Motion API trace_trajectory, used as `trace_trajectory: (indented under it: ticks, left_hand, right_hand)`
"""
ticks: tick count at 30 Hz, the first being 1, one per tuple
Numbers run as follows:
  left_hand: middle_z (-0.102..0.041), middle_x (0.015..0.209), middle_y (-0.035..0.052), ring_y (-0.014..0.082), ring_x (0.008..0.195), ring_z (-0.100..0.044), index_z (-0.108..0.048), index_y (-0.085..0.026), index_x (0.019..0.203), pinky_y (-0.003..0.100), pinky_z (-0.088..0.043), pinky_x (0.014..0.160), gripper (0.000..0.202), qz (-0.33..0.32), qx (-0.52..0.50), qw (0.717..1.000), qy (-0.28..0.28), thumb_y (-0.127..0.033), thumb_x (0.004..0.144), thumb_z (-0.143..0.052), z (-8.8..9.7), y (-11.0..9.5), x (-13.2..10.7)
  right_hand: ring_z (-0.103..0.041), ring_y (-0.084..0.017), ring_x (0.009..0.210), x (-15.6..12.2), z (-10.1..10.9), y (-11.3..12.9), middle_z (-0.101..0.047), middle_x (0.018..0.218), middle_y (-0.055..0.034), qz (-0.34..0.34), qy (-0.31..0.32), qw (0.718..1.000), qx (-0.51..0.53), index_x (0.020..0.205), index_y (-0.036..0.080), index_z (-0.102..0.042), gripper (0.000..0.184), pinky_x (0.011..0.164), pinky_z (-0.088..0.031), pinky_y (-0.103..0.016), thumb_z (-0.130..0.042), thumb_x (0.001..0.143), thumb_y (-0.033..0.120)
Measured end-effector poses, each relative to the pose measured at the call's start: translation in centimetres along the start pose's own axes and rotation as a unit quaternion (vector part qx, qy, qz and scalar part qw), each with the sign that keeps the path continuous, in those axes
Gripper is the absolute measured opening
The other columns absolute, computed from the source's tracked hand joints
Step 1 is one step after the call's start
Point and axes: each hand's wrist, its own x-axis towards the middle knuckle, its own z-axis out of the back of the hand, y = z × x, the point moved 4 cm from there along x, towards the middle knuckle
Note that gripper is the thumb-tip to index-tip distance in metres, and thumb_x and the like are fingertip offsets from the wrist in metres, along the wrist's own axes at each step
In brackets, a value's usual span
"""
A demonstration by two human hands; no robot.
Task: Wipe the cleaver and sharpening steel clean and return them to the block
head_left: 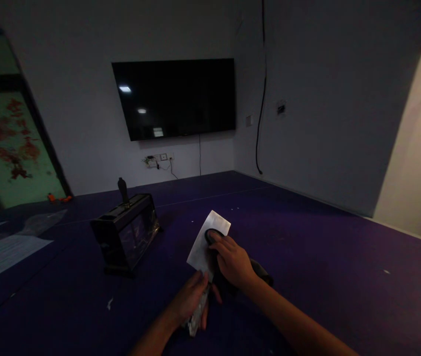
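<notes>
My right hand [232, 262] is closed around a dark rounded object [258, 271], with its fingertips pressed on the object's black end [210, 234] against a white sheet of paper [203, 244]. The sheet stands tilted between my hands. My left hand [191, 299] pinches the sheet's lower edge and also holds something pale and crumpled [195, 321] that I cannot make out. Both hands hover low over the dark purple floor [325, 277].
A black box with a clear front and a handle on top [126, 232] stands on the floor left of my hands. White sheets [2, 252] lie at far left. A dark wall screen [176, 96] hangs ahead, above a socket with cables [158, 159].
</notes>
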Motion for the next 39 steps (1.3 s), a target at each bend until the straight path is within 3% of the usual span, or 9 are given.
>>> trace_trajectory:
  ticks: [3,7,10,16,23,31,35,39]
  left_hand:
    - [-0.048,0.035,-0.0051,0.0107,0.024,-0.044,-0.046,-0.009,0.102,0.016,-0.027,0.025,0.052,-0.021,-0.034,0.999,0.008,-0.054,0.081,-0.032,0.0,-0.1,-0.1]
    - [-0.065,0.066,0.0010,0.0086,0.028,-0.048,-0.035,-0.014,0.111,0.015,-0.031,0.026,0.049,-0.064,-0.091,0.994,0.016,-0.043,0.076,-0.051,0.3,0.2,0.1]
    - [-0.066,0.078,0.0057,0.0086,0.028,-0.050,-0.036,-0.014,0.108,0.015,-0.033,0.025,0.048,-0.061,-0.109,0.992,0.034,-0.038,0.072,-0.057,0.5,0.5,0.4]
    - [-0.065,0.068,0.0069,0.0118,0.029,-0.050,-0.045,-0.010,0.091,0.018,-0.033,0.025,0.035,-0.041,-0.094,0.994,0.026,-0.029,0.065,-0.060,0.5,0.1,0.4]
    - [-0.066,0.071,0.0077,0.0089,0.028,-0.047,-0.045,-0.010,0.091,0.018,-0.033,0.026,0.039,-0.053,-0.058,0.997,0.015,-0.030,0.063,-0.063,0.3,0.1,0.0]
    - [-0.063,0.061,0.0059,0.0079,0.029,-0.047,-0.057,-0.007,0.073,0.016,-0.031,0.027,0.025,-0.051,-0.026,0.998,0.038,-0.030,0.063,-0.063,0.0,-0.8,-0.2]
    - [-0.064,0.062,0.0066,0.0080,0.028,-0.046,-0.057,-0.008,0.071,0.017,-0.031,0.027,0.023,-0.053,-0.041,0.998,0.020,-0.026,0.059,-0.064,0.1,-0.9,-0.2]
    - [-0.060,0.048,0.0041,0.0101,0.027,-0.045,-0.057,-0.009,0.061,0.018,-0.031,0.026,0.016,-0.020,-0.040,0.999,0.006,-0.022,0.055,-0.062,0.3,-0.5,0.1]
  right_hand:
    - [-0.047,-0.019,0.104,0.0,0.1,0.2,-0.050,0.122,-0.0033,0.009,-0.013,1.000,0.004,0.090,0.018,-0.058,0.033,0.086,-0.044,-0.033,-0.039,0.070,0.001]
    - [-0.048,-0.019,0.102,-0.1,0.1,0.3,-0.053,0.119,-0.0040,0.008,-0.015,1.000,0.002,0.090,0.018,-0.059,0.032,0.084,-0.045,-0.033,-0.039,0.071,0.001]
    - [-0.048,-0.019,0.102,-0.2,0.0,0.3,-0.054,0.118,-0.0047,0.010,-0.013,1.000,0.002,0.090,0.018,-0.059,0.033,0.084,-0.045,-0.033,-0.039,0.070,0.001]
    - [-0.049,-0.019,0.102,-0.3,-0.2,0.2,-0.054,0.118,-0.0050,0.006,-0.004,1.000,0.005,0.091,0.018,-0.060,0.034,0.083,-0.045,-0.033,-0.039,0.069,0.002]
    - [-0.050,-0.020,0.100,-0.2,-0.2,0.6,-0.055,0.117,-0.0053,0.002,0.016,1.000,0.002,0.091,0.018,-0.060,0.034,0.082,-0.046,-0.033,-0.040,0.069,0.002]
    - [-0.052,-0.019,0.100,-0.1,-0.2,1.1,-0.057,0.115,-0.0049,0.029,0.024,0.999,0.008,0.086,0.019,-0.062,0.033,0.081,-0.046,-0.032,-0.039,0.070,0.000]
    - [-0.051,-0.019,0.100,-0.1,0.0,1.2,-0.056,0.116,-0.0053,0.038,0.019,0.999,0.015,0.087,0.018,-0.062,0.034,0.080,-0.046,-0.032,-0.039,0.069,0.000]
    - [-0.052,-0.019,0.098,-0.2,0.0,1.3,-0.055,0.117,-0.0053,0.043,0.012,0.999,0.025,0.088,0.018,-0.061,0.034,0.081,-0.046,-0.032,-0.038,0.069,0.000]
